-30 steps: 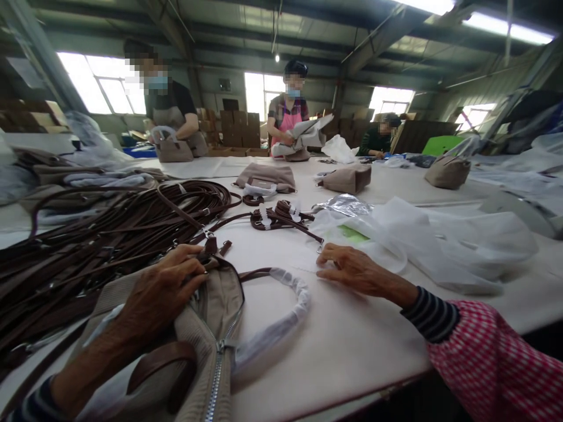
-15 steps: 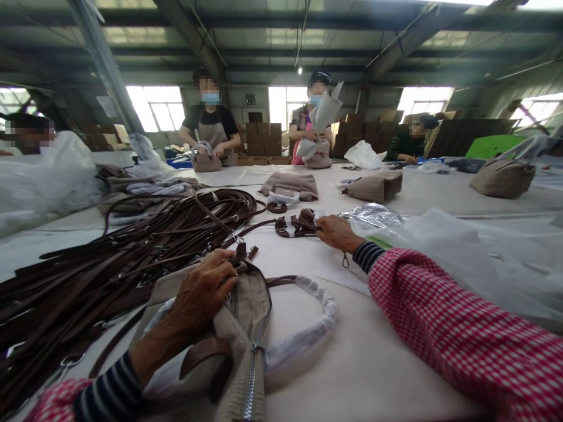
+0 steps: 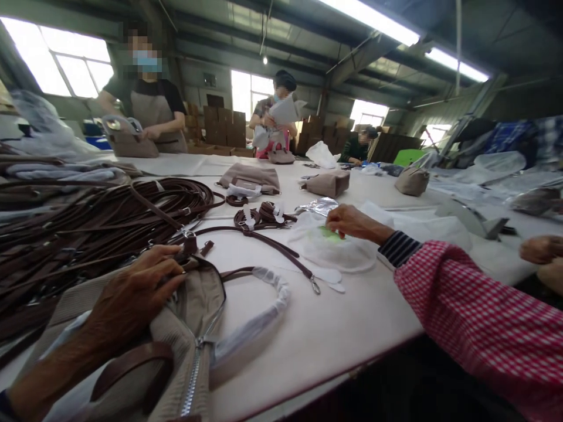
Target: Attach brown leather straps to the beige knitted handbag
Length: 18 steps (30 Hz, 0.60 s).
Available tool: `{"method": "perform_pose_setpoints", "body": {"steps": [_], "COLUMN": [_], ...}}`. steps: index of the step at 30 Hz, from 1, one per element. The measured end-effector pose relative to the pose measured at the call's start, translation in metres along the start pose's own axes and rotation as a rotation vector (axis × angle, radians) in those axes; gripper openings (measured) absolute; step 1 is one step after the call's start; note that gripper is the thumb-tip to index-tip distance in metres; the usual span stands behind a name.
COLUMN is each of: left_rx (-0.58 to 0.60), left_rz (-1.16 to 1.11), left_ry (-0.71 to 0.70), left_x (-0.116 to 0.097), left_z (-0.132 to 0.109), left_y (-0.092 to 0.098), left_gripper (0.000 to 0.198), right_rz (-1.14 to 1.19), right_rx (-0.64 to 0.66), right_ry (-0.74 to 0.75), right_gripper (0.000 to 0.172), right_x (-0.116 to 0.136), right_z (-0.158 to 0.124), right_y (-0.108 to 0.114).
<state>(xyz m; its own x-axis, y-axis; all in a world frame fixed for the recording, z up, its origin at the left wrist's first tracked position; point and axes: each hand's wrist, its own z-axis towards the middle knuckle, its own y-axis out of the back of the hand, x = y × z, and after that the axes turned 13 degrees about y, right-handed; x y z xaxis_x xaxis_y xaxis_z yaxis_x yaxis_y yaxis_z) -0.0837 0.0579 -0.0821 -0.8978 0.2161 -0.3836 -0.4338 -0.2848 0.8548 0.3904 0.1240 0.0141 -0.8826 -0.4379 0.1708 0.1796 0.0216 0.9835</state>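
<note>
Handbag [image 3: 178,335] lay on the desk [image 3: 316,340], its end gripped by the curled left hand [image 3: 136,287]. Beyond the handbag, the right hand [image 3: 349,223] was bunched over plastic wrapping [image 3: 352,256]; hold indeterminable.

The head camera is mounted on the wearer's head and faces forward and downward across the worktable [image 3: 316,346]. The left hand [image 3: 136,287] and the bag [image 3: 178,331] lie at close range, lower left; the right hand [image 3: 354,224] is farther out, and co-workers [image 3: 152,108], windows [image 3: 241,94] and ceiling [image 3: 303,26] form the far field.
</note>
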Motion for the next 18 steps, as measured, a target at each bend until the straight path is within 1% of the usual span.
{"method": "perform_pose_setpoints", "body": {"steps": [2,4,7,9,12,15,18], "left_rx": [-0.019,-0.029,-0.038,-0.051,-0.059,-0.059,-0.056], "left_rz": [-0.008,-0.007,-0.009,-0.012,0.001,0.006,0.002], "left_ry": [-0.020,-0.038,-0.052,-0.061,-0.069,-0.072,-0.100], "left_x": [0.005,0.012,0.022,0.026,0.028,0.030,0.036], "left_z": [0.000,0.001,0.003,0.003,0.002,0.000,-0.001], "left_y": [-0.003,-0.006,-0.010,-0.012,-0.013,-0.014,-0.017], "left_gripper": [0.043,0.042,0.044,0.045,0.046,0.042,0.041], "right_rz": [-0.126,-0.191,-0.259,-0.278,-0.275,-0.245,-0.226], "right_rx": [0.049,0.046,0.052,0.057,0.052,0.033,-0.016], "right_ry": [-0.053,-0.104,-0.193,-0.233,-0.258,-0.271,-0.297], "right_gripper": [0.021,0.020,0.018,0.021,0.021,0.017,0.020], "right_x": [-0.009,-0.015,-0.022,-0.027,-0.033,-0.038,-0.041], "right_z": [-0.012,-0.017,-0.014,-0.011,-0.009,-0.012,-0.014], "right_y": [-0.009,-0.024,-0.046,-0.056,-0.061,-0.059,-0.057]}}
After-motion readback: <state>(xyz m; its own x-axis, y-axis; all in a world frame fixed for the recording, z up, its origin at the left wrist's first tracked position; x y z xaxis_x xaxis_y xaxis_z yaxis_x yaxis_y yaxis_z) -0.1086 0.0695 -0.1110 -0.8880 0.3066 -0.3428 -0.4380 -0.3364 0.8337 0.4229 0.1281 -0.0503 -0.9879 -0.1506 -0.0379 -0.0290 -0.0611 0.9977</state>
